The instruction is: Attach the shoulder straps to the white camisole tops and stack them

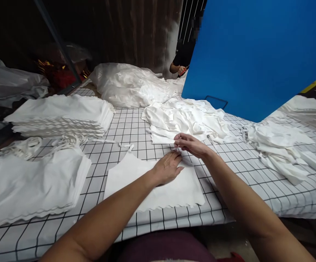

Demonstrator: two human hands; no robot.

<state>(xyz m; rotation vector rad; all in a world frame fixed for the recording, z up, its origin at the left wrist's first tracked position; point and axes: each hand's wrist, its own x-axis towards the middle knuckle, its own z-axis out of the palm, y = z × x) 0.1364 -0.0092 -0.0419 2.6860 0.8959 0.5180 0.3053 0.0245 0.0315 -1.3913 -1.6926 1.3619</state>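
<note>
A white camisole (144, 171) lies flat on the checked cloth in front of me, its scalloped hem toward me. A thin strap (131, 147) sticks out from its upper left corner. My left hand (167, 168) rests palm down on the camisole's upper right part, fingers stretched out. Just beyond it, my right hand (190, 145) is raised slightly over the upper right corner, thumb and fingers pinched together. A bit of white strap shows at its fingertips, partly hidden by the hand.
Stacked white camisoles (38, 178) with straps lie at left, before a taller pile of white pieces (65, 109). Beyond are loose white garments (188, 118), a clear plastic bag (133, 83) and a large blue panel (251, 54). More white cloth (278, 145) lies right. A co-worker's hand (181, 70) shows behind.
</note>
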